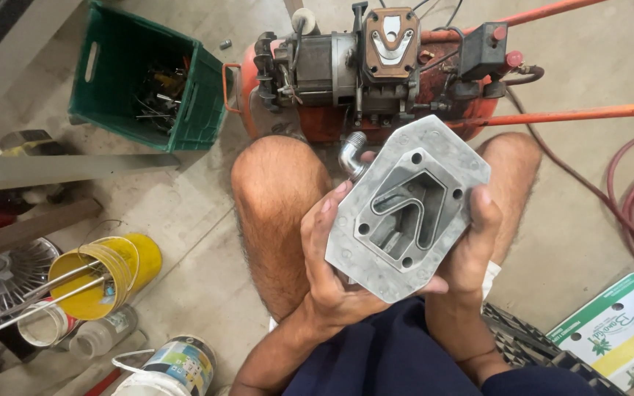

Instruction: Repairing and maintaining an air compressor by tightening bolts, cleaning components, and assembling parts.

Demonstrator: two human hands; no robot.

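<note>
We grip the grey metal cover plate point(407, 207) in both hands: the left hand point(332, 268) cups its lower left edge, the right hand point(475, 246) clamps its right edge. The plate sits above our knees with its recessed side facing up, apparently so the inner channels can be inspected. An elbow fitting point(351, 154) projects from its upper left corner. Beyond the knees, on the floor point(199, 213), stands the orange compressor point(376, 73); a green crate point(141, 77) lies to its left.

Crate point(115, 66) contents indistinct
</note>
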